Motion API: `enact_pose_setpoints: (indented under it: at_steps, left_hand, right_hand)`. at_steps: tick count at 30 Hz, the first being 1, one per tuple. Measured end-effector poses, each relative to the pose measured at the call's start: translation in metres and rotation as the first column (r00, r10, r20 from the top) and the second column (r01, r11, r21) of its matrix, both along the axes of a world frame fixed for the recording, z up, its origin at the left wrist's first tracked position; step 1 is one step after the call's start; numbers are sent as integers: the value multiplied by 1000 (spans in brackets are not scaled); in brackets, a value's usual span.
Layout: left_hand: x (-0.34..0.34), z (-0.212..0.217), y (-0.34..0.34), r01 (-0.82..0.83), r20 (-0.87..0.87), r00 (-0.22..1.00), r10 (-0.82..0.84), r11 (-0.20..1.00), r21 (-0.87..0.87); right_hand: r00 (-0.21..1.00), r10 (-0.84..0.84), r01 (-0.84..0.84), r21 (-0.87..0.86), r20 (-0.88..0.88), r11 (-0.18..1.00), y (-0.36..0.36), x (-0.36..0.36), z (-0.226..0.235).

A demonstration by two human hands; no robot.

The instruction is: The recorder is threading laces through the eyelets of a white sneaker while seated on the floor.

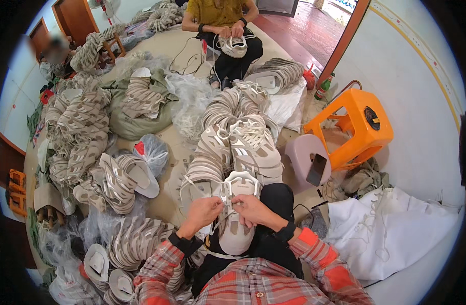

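A beige and white shoe upper (236, 235) lies across my lap, its toe pointing toward me and its tongue (243, 184) away from me. My left hand (204, 210) is closed in a pinch at the left eyelet edge, on a pale shoelace. From the opposite side my right hand (253, 210) also pinches the lace near the eyelets, its lower fingers curled over the upper. The fingertips nearly meet and hide most of the lace between them. Just beyond, laced uppers (254, 147) lie in a stack, beside a nested row of uppers (208, 157).
More nested uppers (85, 119) and plastic bags (154, 155) crowd the left. At right stand an orange stool (339, 127) and a mauve stool (299, 157) bearing a phone (316, 170); white cloth (385, 229) lies nearer. Opposite, a seated co-worker (215, 15) handles another shoe upper (234, 47).
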State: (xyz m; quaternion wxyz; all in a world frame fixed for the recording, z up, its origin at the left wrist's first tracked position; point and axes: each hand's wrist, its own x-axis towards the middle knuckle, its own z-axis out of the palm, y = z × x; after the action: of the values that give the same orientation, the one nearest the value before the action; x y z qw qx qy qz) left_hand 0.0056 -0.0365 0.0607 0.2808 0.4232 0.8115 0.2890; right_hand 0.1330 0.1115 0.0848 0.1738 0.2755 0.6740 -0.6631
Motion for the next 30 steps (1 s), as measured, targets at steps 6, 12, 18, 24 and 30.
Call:
enact_pose_setpoints:
  at_steps: [6,12,18,24,30]
  left_hand:
    - [-7,-9,4,137,-13,991,-137,990,24]
    - [-9,-19,8,232,-170,963,-211,965,121]
    - [-9,-20,3,18,656,755,3,999,-26]
    - [-5,-41,5,-22,698,713,-73,992,126]
    - [-4,-17,7,42,680,733,-15,999,-23]
  right_hand:
    - [990,-142,136,-399,13,907,12,1,-12]
    - [1000,11,-15,-315,-15,949,13,-4,-18]
    - [975,220,-217,-73,39,973,18,-20,-19]
    - [967,251,-241,-155,43,958,19,-27,-37]
    - [957,282,-277,-79,63,958,19,-26,-31]
